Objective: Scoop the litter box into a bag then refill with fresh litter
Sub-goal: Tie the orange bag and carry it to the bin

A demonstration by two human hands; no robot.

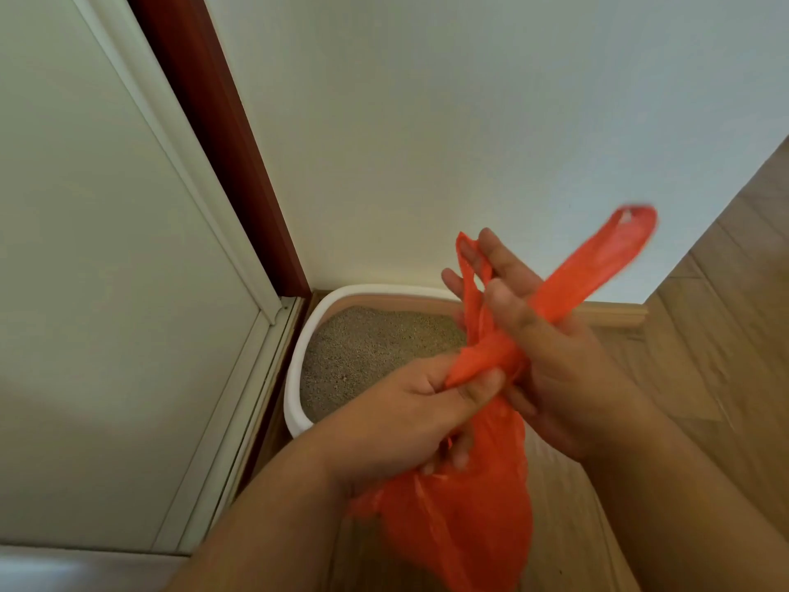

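Observation:
An orange plastic bag hangs in front of me, its two handles twisted together above the bulging body. My left hand pinches one twisted handle between thumb and fingers. My right hand has the other handle looped around its fingers, and that handle's end sticks up to the right, blurred. Behind the hands, a white litter box stands on the floor in the corner, holding grey-brown litter. My arms and the bag hide the near half of the box.
A white wall rises behind the box. A dark red door frame and a pale sliding door close off the left. Wooden flooring runs along the right, with a wooden baseboard at the wall's foot.

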